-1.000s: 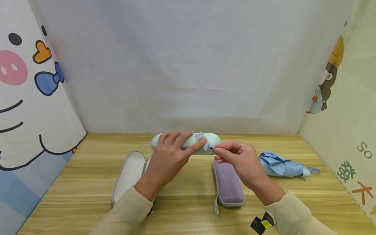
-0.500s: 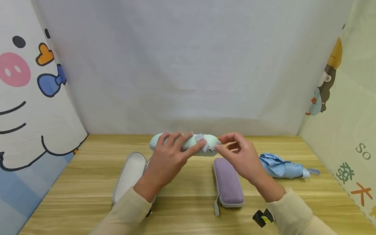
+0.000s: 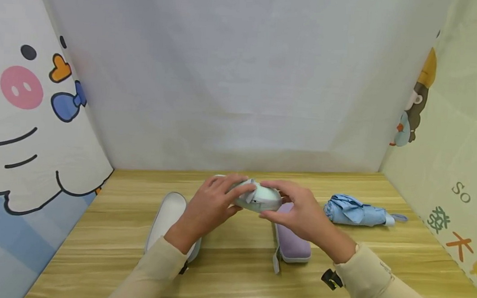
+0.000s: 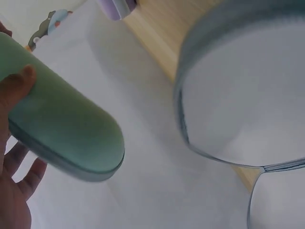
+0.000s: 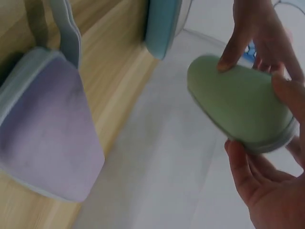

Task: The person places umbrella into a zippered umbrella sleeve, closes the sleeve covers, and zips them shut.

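A mint-green zippered case [image 3: 269, 196], long with rounded ends, is held above the table between both hands. My left hand [image 3: 213, 203] grips its left part, fingers over the upper side. In the left wrist view the thumb presses the smooth green shell [image 4: 71, 114]. My right hand [image 3: 300, 210] holds the right end, thumb below and fingers above. The right wrist view shows both hands on the green case [image 5: 238, 100]. A grey pull tab lies near the left fingertips. The case looks closed; its far end is partly hidden by the left hand.
On the wooden table [image 3: 236, 275], an open case with a white inside [image 3: 168, 215] lies under the left forearm. A purple case [image 3: 294, 244] with a grey strap sits below the right hand. A folded blue umbrella [image 3: 354, 211] lies to the right.
My right hand has left the small zip end it pinched and now grips the right end of the case. The case has turned, its right end dipping toward me.
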The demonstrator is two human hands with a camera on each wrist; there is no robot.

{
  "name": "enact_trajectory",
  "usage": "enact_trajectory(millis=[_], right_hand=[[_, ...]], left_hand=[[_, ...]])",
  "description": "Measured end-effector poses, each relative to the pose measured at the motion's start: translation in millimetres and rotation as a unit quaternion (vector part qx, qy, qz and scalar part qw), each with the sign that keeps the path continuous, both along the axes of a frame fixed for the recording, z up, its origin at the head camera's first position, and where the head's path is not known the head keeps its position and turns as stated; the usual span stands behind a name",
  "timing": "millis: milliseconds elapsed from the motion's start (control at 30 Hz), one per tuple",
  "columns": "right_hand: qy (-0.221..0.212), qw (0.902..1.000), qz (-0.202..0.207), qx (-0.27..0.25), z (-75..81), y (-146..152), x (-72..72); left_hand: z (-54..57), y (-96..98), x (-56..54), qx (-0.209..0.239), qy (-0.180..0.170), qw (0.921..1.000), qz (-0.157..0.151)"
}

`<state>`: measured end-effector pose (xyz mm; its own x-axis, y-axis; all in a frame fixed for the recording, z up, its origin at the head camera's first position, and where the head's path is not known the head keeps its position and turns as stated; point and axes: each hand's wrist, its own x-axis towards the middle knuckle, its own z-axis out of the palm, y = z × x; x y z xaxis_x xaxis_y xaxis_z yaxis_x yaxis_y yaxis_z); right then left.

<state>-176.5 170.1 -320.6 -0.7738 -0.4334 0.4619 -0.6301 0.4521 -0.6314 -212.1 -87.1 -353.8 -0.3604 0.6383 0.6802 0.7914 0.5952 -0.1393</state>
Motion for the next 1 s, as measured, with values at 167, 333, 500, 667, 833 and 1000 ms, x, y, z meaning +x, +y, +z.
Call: enact_trajectory(millis=[167,333,500,667,833,1000], right_hand=[[0.089,0.9924,-0.055,0.066,-15.3,-13,4.2],[0.146,0.9754,-0.094,0.136,-38.2,-21,5.7],[0.155,0.9649,-0.099,0.187,-47.0,-33,13.5],[0.153,0.9594,-0.091,0.219,-53.5,-48,20.1],[0.139,0.9537,-0.098,0.248,-69.1,-55,24.8],[0.063,0.9527,-0.091,0.283,-81.4,-62,31.4]], left_hand=[[-1.2,-4.4,-0.6,-0.006,-0.068,0.9976,0.012],[4.4,-17.7,-0.4,-0.031,-0.135,0.9897,0.034],[14.5,-36.0,2.3,-0.058,-0.208,0.9736,0.072],[26.2,-48.7,8.9,-0.088,-0.25,0.9564,0.122],[34.5,-52.9,12.6,-0.086,-0.252,0.9539,0.139],[35.9,-56.2,12.5,-0.076,-0.264,0.9488,0.156]])
